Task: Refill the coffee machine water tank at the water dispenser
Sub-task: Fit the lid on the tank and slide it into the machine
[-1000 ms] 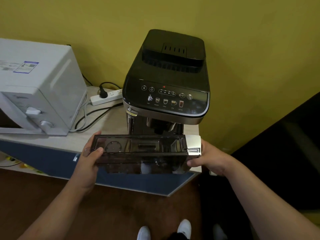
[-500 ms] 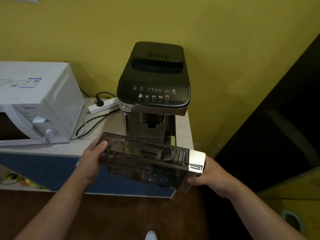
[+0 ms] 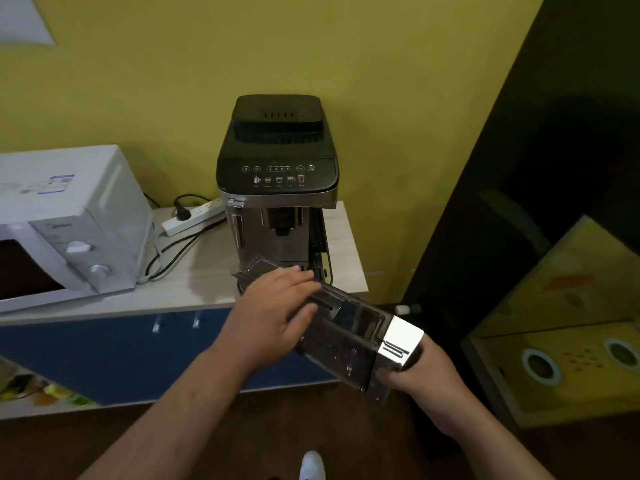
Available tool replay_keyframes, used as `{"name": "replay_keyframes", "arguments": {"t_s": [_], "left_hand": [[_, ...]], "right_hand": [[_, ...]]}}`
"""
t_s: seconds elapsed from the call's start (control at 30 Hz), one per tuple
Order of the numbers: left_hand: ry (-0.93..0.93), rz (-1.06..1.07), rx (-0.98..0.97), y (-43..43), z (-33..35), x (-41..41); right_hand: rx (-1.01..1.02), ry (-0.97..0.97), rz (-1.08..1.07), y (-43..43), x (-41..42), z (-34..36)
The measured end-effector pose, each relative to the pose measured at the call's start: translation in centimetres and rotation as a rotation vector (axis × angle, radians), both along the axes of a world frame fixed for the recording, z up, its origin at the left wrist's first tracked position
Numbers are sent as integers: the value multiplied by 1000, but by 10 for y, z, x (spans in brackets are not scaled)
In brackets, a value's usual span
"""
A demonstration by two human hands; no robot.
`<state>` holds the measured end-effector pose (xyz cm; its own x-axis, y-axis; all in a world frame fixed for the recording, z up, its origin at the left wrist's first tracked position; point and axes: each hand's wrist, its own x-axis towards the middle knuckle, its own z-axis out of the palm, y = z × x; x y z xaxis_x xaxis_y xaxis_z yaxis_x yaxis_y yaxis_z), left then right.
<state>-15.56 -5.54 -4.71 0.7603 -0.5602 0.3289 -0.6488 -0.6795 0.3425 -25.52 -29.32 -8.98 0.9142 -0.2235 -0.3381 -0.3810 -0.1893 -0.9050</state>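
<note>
The black and silver coffee machine (image 3: pixel 280 174) stands on the light counter (image 3: pixel 194 282) against the yellow wall, its right side slot open. The smoky transparent water tank (image 3: pixel 349 327) with a chrome end plate is out of the machine, tilted down to the right in front of the counter edge. My left hand (image 3: pixel 273 317) lies over the tank's left top end, fingers spread across it. My right hand (image 3: pixel 420 372) grips the chrome end from below. The water dispenser is not in view.
A white microwave (image 3: pixel 69 220) sits on the counter's left, with a power strip (image 3: pixel 194 216) and black cables between it and the machine. Blue cabinet doors (image 3: pixel 104 355) are below. A dark panel (image 3: pixel 540 168) and a yellow box (image 3: pixel 571 327) stand to the right.
I have stepped back and turned right. The tank has swung further from the machine and tilts more steeply. My left hand has shifted from the tank's end to its top.
</note>
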Motion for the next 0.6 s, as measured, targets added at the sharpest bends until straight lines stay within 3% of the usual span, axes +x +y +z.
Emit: {"name": "replay_keyframes", "arguments": {"t_s": [0.2, 0.6], "left_hand": [[148, -67, 367, -50, 10, 10], [164, -349, 414, -55, -2, 75]], "right_hand": [[11, -53, -217, 15, -23, 1], [-62, -69, -494, 58, 4, -3]]}}
